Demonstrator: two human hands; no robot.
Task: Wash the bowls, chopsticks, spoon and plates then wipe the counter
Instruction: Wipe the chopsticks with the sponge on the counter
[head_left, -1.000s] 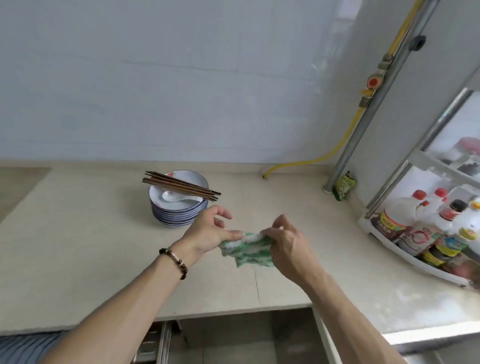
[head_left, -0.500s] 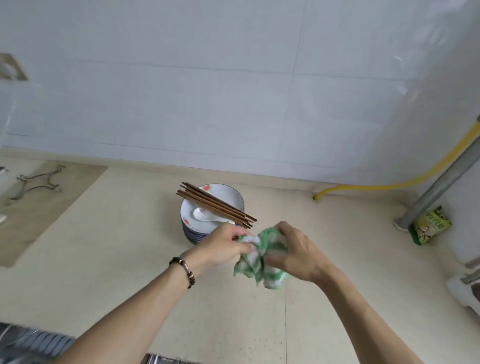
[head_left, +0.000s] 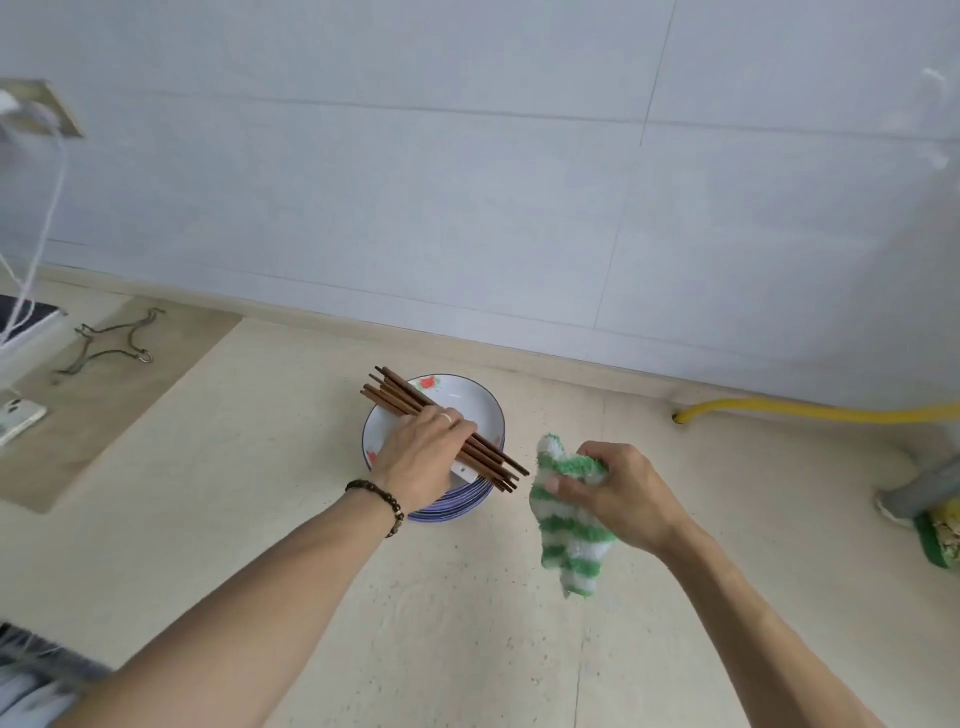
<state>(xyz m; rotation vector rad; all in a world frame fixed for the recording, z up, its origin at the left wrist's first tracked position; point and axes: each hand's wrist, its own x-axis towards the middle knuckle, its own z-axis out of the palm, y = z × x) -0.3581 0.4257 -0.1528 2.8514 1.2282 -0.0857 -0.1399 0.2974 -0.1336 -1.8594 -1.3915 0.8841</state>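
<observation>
The person is getting ready to move the dishes so the pale speckled stone surface (head_left: 467, 623) can be wiped, I think. The left hand (head_left: 423, 457) is lying over the bundle of long brown wooden chopsticks (head_left: 400, 397), with its fingers curling round them. The chopsticks are lying across the top white bowl with red flowers (head_left: 467, 402), which is sitting on a stack of round blue-rimmed plates (head_left: 457, 506) in the middle of the surface, toward the far wall. A white spoon (head_left: 464, 472) is peeking out under the chopsticks, just beside the left hand. The right hand (head_left: 621, 493) is pinching a fluffy green and white striped cloth (head_left: 569, 540), which is hanging down just right of the stack and not touching the surface. The dishes look clean, so the washing seems done. Next, the left hand probably needs to lift the chopsticks or the whole stack away, keeping the sticks from rolling off. Then the cloth can rub the surface. I am counting one cloth, one spoon and one bowl on top. The chopsticks are too bunched to count, maybe eight or so. The plates are several, but I cannot tell just how many.
</observation>
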